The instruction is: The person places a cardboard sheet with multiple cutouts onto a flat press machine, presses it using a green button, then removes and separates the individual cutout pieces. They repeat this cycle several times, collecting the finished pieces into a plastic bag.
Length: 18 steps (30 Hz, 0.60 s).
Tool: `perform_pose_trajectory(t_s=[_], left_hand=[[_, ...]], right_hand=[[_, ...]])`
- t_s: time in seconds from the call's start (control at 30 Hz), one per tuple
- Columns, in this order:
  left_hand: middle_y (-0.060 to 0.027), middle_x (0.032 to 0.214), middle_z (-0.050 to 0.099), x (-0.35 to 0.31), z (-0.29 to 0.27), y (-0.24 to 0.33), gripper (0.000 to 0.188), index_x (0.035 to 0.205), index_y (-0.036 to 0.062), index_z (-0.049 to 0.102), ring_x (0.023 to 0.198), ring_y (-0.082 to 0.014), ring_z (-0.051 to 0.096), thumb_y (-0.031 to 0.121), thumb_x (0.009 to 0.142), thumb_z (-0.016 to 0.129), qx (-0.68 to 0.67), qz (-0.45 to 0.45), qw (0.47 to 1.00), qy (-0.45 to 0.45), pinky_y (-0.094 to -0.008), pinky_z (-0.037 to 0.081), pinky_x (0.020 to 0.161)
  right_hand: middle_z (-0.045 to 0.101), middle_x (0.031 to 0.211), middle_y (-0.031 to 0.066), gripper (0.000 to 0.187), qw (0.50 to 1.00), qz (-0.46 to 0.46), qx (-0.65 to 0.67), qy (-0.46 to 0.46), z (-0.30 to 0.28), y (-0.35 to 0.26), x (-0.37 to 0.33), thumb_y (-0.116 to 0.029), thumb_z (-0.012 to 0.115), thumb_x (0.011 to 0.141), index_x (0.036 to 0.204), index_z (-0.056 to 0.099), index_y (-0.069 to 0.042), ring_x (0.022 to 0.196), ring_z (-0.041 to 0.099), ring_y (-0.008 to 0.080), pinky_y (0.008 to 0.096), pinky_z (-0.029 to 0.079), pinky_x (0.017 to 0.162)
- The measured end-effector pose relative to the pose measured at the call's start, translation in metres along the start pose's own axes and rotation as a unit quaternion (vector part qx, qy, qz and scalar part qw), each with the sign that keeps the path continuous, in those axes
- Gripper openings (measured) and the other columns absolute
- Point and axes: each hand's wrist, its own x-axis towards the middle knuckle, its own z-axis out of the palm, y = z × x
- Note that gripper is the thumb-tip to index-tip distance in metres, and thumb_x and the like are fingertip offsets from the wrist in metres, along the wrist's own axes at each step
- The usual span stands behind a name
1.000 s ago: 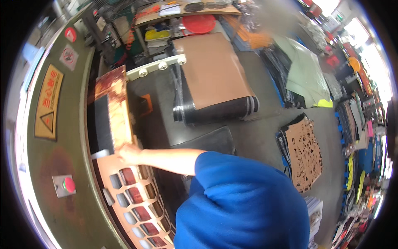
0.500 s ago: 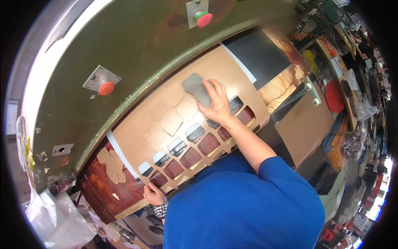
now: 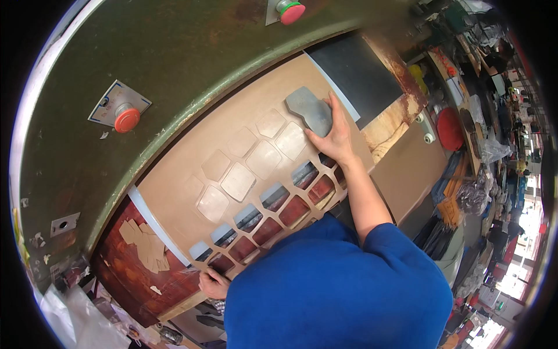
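A tan leather-like sheet [image 3: 165, 192] lies on the bench, with rows of hexagon-like holes near me and cut outlines farther up. My right hand [image 3: 337, 139] grips a grey cutting die [image 3: 311, 110], a block of similar outline, over the uncut right part of the sheet. The thumb is on its near side and the fingers are along its right side. I cannot tell whether the die touches the sheet. At the sheet's near left corner, my left hand [image 3: 214, 285] has its fingers curled on the edge. Some fingertips there are hidden.
A green machine beam [image 3: 192, 75] with a red button [image 3: 127, 119] runs along the far side. Tan scraps [image 3: 145, 244] lie on the red-brown board at left. To the right are a black sheet [image 3: 363, 78], another tan sheet [image 3: 410, 174] and a red round thing [image 3: 450, 129].
My right hand has moved the die rightward along the sheet, past the last cut outlines. My left hand stays at the near left corner. The whole view has shifted slightly.
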Motion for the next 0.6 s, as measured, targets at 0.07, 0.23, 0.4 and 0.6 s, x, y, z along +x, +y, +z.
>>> perform_pose_trajectory(t_s=[0.07,0.23,0.4,0.6], left_hand=[[-0.0161,0.076,0.059,0.005,0.001,0.002,0.024,0.085,0.0045,0.06,0.07,-0.0386,0.053,0.025,0.096,0.054,-0.005,0.004,1.0,-0.006,-0.0465,0.04,0.064],[-0.017,0.073,0.058,0.034,0.016,0.008,0.027,0.082,0.0042,0.059,0.067,-0.0404,0.053,0.026,0.097,0.054,0.019,0.034,0.999,0.032,-0.0477,0.04,0.062],[-0.0188,0.07,0.057,0.081,0.035,0.017,0.03,0.077,0.0039,0.056,0.066,-0.0418,0.053,0.027,0.096,0.054,0.013,0.045,0.997,0.055,-0.0491,0.039,0.061],[-0.0215,0.069,0.057,0.143,0.038,0.038,0.033,0.074,0.0034,0.054,0.066,-0.0431,0.053,0.027,0.097,0.053,0.02,0.026,0.997,0.068,-0.0516,0.038,0.061]], right_hand=[[0.057,0.127,0.0176,0.086,0.999,0.032,0.01,-0.01,0.004,0.014,0.001,-0.02,0.079,0.074,0.146,0.035,-0.002,0.122,0.054,0.028,0.0377,0.044,0.103],[0.063,0.114,0.0183,0.051,0.921,0.231,0.286,0.128,0.007,0.007,0.054,-0.026,0.056,0.098,0.14,0.042,-0.001,0.107,0.06,0.0285,0.0367,0.045,0.098],[0.031,0.146,0.0324,0.086,0.96,-0.114,-0.022,0.255,0.016,-0.05,0.159,-0.048,0.054,0.093,0.146,0.02,0.011,0.134,0.03,0.0466,0.0506,0.021,0.114],[0.005,0.153,0.0361,0.098,0.969,-0.069,0.031,0.237,0.038,-0.067,0.177,-0.045,0.062,0.089,0.148,0.008,0.011,0.141,0.013,0.0505,0.053,0.014,0.116]])
